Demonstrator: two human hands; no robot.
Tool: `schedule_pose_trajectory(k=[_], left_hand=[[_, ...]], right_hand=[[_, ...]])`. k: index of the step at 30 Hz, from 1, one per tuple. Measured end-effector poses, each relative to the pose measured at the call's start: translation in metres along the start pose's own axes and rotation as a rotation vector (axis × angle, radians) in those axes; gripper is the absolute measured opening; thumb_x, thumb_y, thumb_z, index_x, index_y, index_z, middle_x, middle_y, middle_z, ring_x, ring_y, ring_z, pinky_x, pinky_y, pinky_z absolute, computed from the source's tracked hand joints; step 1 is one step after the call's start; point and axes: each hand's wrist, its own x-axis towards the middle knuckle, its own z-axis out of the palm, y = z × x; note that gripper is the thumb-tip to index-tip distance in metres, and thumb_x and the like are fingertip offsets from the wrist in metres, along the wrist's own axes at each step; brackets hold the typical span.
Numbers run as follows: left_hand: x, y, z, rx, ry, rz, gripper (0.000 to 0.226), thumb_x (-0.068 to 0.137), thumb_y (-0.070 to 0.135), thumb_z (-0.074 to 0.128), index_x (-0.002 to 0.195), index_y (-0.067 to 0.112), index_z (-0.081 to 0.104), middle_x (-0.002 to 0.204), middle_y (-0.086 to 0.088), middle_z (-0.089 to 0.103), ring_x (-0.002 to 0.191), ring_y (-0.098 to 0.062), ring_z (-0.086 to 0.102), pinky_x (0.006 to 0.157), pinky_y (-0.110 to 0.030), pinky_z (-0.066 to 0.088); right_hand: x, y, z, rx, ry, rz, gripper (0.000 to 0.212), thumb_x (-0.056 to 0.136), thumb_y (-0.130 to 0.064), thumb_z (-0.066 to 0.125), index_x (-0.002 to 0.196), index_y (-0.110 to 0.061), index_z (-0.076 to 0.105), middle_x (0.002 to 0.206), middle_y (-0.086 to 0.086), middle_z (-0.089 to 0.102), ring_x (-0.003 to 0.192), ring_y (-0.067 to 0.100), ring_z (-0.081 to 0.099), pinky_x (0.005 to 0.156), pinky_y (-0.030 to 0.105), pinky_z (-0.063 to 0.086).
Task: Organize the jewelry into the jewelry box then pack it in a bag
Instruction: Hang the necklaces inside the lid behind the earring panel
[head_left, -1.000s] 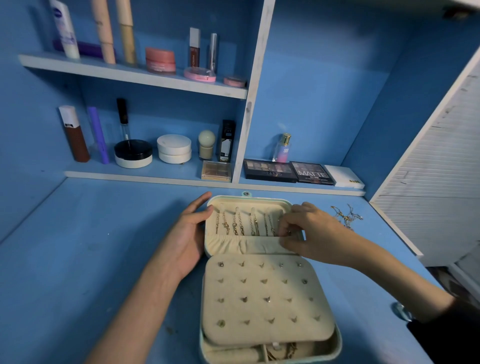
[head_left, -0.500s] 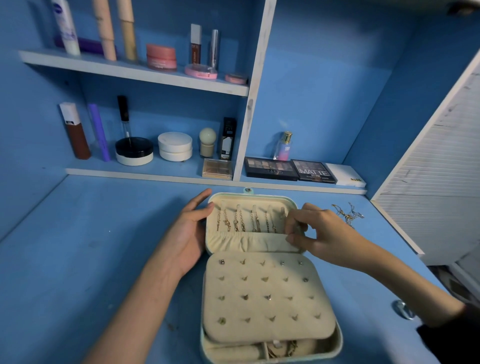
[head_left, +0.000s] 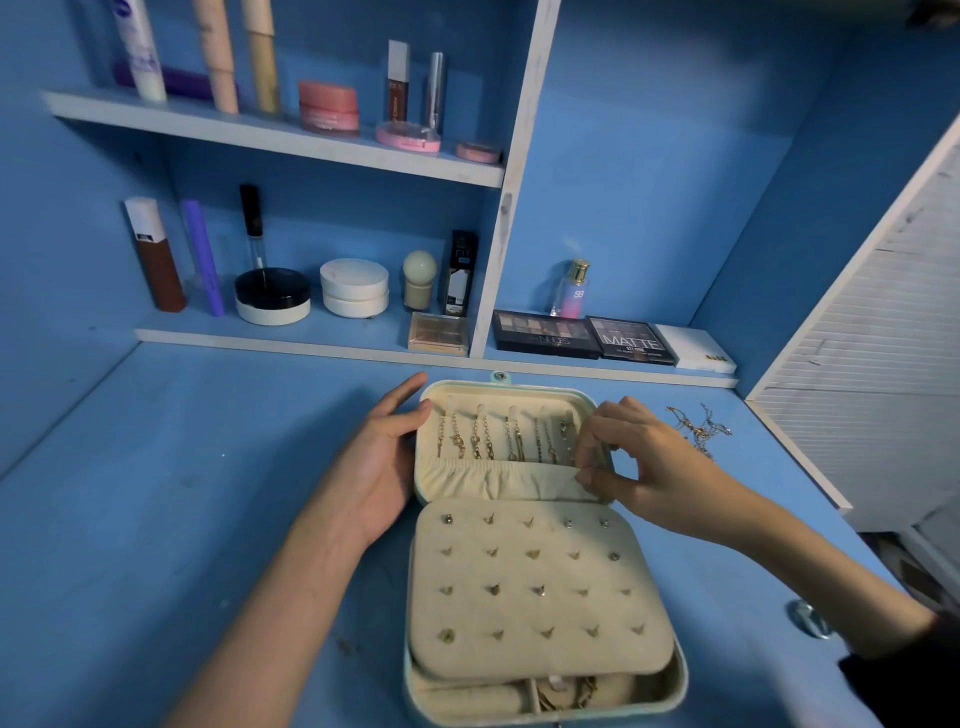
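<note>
On the blue counter (head_left: 208, 467) lies the open jewelry box (head_left: 679, 678); the left grip (head_left: 384, 467), fingers straight, rests against its lid (head_left: 519, 388), while the right grip (head_left: 649, 462) pinches the lid's pocket (head_left: 493, 480) beside hanging chains (head_left: 483, 436).

1. Jewelry box (head_left: 519, 613): cream lining, pale mint-green shell.
2. Chains (head_left: 488, 439) hung in the box lid: gold.
3. Desk (head_left: 182, 493) under the box: blue.
4. Loose chains (head_left: 698, 430) right of the box: gold.
5. Palettes (head_left: 543, 332) behind the box: black cases, brown and beige shades.
6. Slatted panel (head_left: 883, 364) right of the box: white, horizontal ridges.
7. Jar (head_left: 328, 106) far above the box: pink.
</note>
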Motion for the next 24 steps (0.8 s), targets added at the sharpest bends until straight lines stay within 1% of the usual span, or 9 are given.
schedule_pose_trajectory(k=[3, 7, 10, 13, 17, 18, 20, 22, 24], left_hand=[[-0.0002, -0.0001, 0.0, -0.003, -0.004, 0.006, 0.044, 0.095, 0.003, 0.045, 0.135, 0.019, 0.049, 0.1, -0.009, 0.069, 0.092, -0.022, 0.064, 0.069, -0.035, 0.049], [0.0004, 0.0, 0.0003, -0.006, -0.005, 0.005, 0.044, 0.095, 0.003, 0.045, 0.135, 0.019, 0.049, 0.099, -0.008, 0.069, 0.091, -0.021, 0.065, 0.069, -0.034, 0.049], [0.0, -0.0001, 0.0001, -0.01, -0.005, 0.006, 0.044, 0.095, 0.003, 0.045, 0.135, 0.019, 0.049, 0.099, -0.008, 0.07, 0.091, -0.021, 0.065, 0.069, -0.035, 0.049], [0.0003, -0.0003, -0.0001, -0.007, -0.006, 0.005, 0.043, 0.095, 0.003, 0.045, 0.135, 0.019, 0.049, 0.101, -0.009, 0.069, 0.092, -0.021, 0.064, 0.07, -0.035, 0.05], [0.0007, -0.0006, -0.0006, -0.008, -0.001, 0.0, 0.044, 0.094, 0.003, 0.045, 0.135, 0.02, 0.049, 0.102, -0.009, 0.068, 0.092, -0.021, 0.063, 0.07, -0.035, 0.05], [0.0005, -0.0005, -0.001, -0.008, -0.003, -0.001, 0.044, 0.094, 0.004, 0.045, 0.135, 0.02, 0.049, 0.103, -0.009, 0.067, 0.093, -0.021, 0.063, 0.07, -0.035, 0.05], [0.0003, -0.0004, -0.0015, -0.01, -0.007, -0.004, 0.044, 0.095, 0.004, 0.045, 0.135, 0.021, 0.049, 0.106, -0.01, 0.067, 0.094, -0.022, 0.062, 0.071, -0.036, 0.05], [0.0003, -0.0004, -0.0015, -0.009, -0.006, -0.006, 0.044, 0.095, 0.004, 0.045, 0.134, 0.021, 0.049, 0.109, -0.011, 0.066, 0.095, -0.023, 0.062, 0.072, -0.036, 0.05], [0.0006, -0.0005, -0.0011, -0.012, -0.005, -0.006, 0.044, 0.094, 0.004, 0.045, 0.135, 0.021, 0.049, 0.109, -0.011, 0.066, 0.095, -0.022, 0.062, 0.072, -0.036, 0.05]], right_hand=[[-0.0011, 0.0027, 0.0018, -0.034, 0.028, -0.014, 0.03, 0.084, -0.016, 0.066, 0.076, -0.04, 0.05, 0.091, -0.011, 0.055, 0.094, 0.009, 0.042, 0.076, 0.012, 0.034], [-0.002, 0.0024, 0.0027, -0.018, 0.034, -0.023, 0.022, 0.085, -0.011, 0.065, 0.077, -0.029, 0.055, 0.075, -0.022, 0.056, 0.085, 0.004, 0.042, 0.071, 0.01, 0.034], [-0.0021, 0.0004, 0.0013, 0.024, 0.01, 0.006, 0.022, 0.085, -0.008, 0.064, 0.076, -0.026, 0.056, 0.075, -0.031, 0.055, 0.082, 0.0, 0.044, 0.068, 0.007, 0.034], [-0.0024, -0.0017, -0.0003, 0.05, 0.002, 0.004, 0.028, 0.084, -0.007, 0.064, 0.073, -0.029, 0.052, 0.074, -0.028, 0.055, 0.078, 0.003, 0.046, 0.065, 0.008, 0.035], [-0.0021, 0.0002, 0.0015, 0.012, 0.007, 0.001, 0.023, 0.084, -0.007, 0.064, 0.076, -0.026, 0.055, 0.074, -0.022, 0.055, 0.082, 0.003, 0.044, 0.067, 0.009, 0.035], [-0.002, 0.0013, 0.0024, -0.005, 0.021, -0.016, 0.024, 0.084, -0.007, 0.065, 0.077, -0.028, 0.055, 0.076, -0.02, 0.054, 0.084, 0.005, 0.044, 0.07, 0.01, 0.035], [-0.0018, 0.0034, 0.0038, -0.024, 0.043, -0.036, 0.025, 0.083, -0.009, 0.066, 0.078, -0.031, 0.055, 0.093, -0.015, 0.055, 0.091, 0.009, 0.043, 0.075, 0.011, 0.034], [-0.0015, 0.0051, 0.0052, -0.047, 0.052, -0.041, 0.02, 0.083, -0.011, 0.066, 0.079, -0.028, 0.058, 0.107, -0.013, 0.056, 0.098, 0.013, 0.042, 0.08, 0.009, 0.034], [-0.0011, 0.0071, 0.0066, -0.074, 0.063, -0.048, 0.016, 0.084, -0.012, 0.066, 0.08, -0.025, 0.059, 0.114, -0.014, 0.056, 0.099, 0.014, 0.04, 0.081, 0.008, 0.033]])
